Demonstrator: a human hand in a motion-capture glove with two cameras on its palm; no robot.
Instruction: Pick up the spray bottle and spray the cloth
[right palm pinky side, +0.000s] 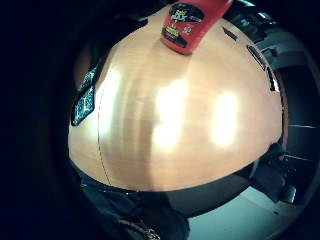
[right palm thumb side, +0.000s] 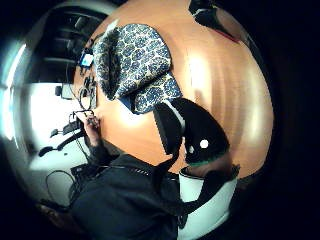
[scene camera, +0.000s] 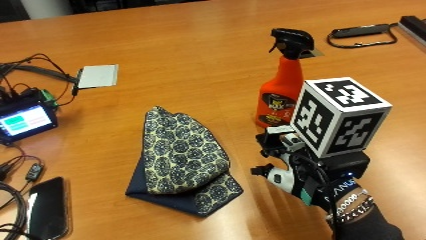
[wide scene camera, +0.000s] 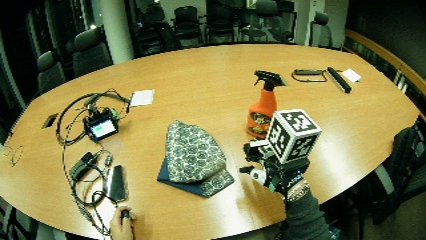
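The orange spray bottle (scene camera: 279, 90) with the black trigger head stands upright on the wooden table (scene camera: 200, 45), just past my gloved right hand (scene camera: 299, 170) and not touching it. Can't tell how my fingers are set, the rig covers them, but I'm holding nothing. The folded blue patterned cloth (scene camera: 183, 160) lies flat beside my hand. A small lit screen (scene camera: 25, 120) with cables sits well off past the cloth.

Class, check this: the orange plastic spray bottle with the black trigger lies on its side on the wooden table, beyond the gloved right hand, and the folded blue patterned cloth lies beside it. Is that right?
Not quite. The orange plastic spray bottle with the black trigger stands upright on the wooden table, as the outside view shows. The rest holds: it is beyond the gloved right hand, and the folded blue patterned cloth lies beside it.
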